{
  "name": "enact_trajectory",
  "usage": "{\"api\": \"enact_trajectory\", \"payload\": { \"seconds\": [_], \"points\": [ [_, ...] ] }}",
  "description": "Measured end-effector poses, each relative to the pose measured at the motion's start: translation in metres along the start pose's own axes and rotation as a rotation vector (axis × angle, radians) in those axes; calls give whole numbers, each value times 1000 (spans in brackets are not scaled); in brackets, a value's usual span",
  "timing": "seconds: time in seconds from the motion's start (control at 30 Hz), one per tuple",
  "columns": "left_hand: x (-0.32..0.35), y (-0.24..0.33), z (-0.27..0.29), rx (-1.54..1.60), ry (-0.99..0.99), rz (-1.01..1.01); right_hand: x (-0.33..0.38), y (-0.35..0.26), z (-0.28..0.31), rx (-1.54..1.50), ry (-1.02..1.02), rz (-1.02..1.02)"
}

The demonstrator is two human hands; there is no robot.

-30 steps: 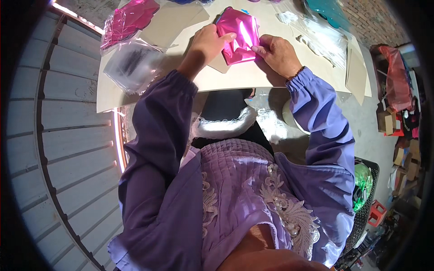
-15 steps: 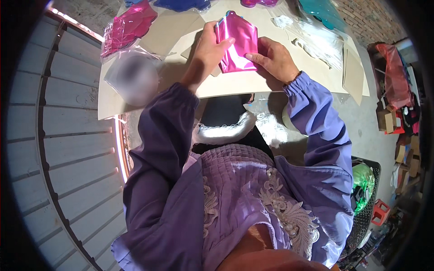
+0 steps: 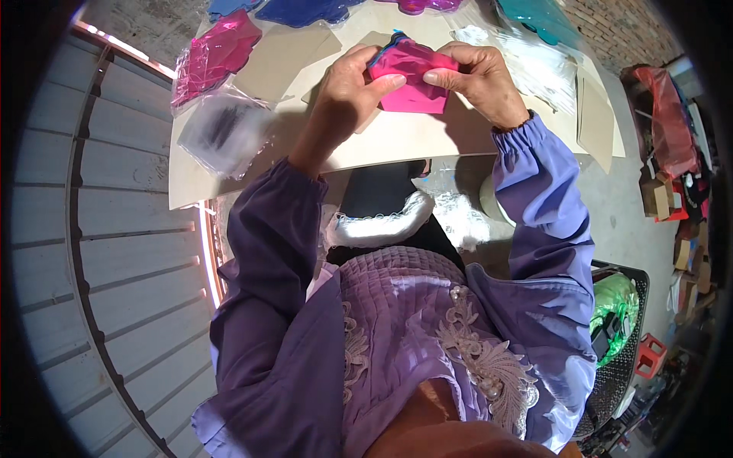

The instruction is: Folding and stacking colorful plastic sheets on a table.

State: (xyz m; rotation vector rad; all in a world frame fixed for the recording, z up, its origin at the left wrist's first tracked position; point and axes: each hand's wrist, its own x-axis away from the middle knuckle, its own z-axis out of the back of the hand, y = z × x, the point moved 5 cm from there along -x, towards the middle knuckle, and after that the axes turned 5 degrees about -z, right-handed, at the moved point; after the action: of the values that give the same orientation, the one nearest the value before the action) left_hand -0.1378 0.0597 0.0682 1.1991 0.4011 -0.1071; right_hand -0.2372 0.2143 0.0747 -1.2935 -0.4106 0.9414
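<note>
Above the table, a small stack of shiny pink film sheets [image 3: 416, 96] with blue showing at its far left edge is gripped from both sides. My left hand [image 3: 353, 85] pinches its left side, thumb on top and fingers behind. On the opposite side my right hand [image 3: 482, 80] does the same, its thumb pressing the near face. The two thumb tips lie close together over the middle, and the sheets bend between them. My fingers under the stack are mostly hidden.
Around lie a bag of pink pieces [image 3: 216, 57], a clear bag [image 3: 223, 130], beige card [image 3: 286, 62], white strings [image 3: 534, 72], and blue [image 3: 309, 11] and teal [image 3: 538, 19] pieces on the pale table [image 3: 366, 155]. White fibre [image 3: 382, 227] rests below the edge. A red stool [image 3: 651, 355] stands right.
The pink sheets went from flat and upright to bent and tilted, their glare gone. Both thumbs moved in toward the middle; my right hand shifted slightly up.
</note>
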Motion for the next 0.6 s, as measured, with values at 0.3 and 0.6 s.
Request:
{"api": "enact_trajectory", "payload": {
  "seconds": [0.3,0.6],
  "points": [
    [43,11,-11,-452,-11,-292,58,-12,-29,674,194,536],
    [66,11,-9,-419,-296,-336,91,17,-46,858,157,525]
  ]
}}
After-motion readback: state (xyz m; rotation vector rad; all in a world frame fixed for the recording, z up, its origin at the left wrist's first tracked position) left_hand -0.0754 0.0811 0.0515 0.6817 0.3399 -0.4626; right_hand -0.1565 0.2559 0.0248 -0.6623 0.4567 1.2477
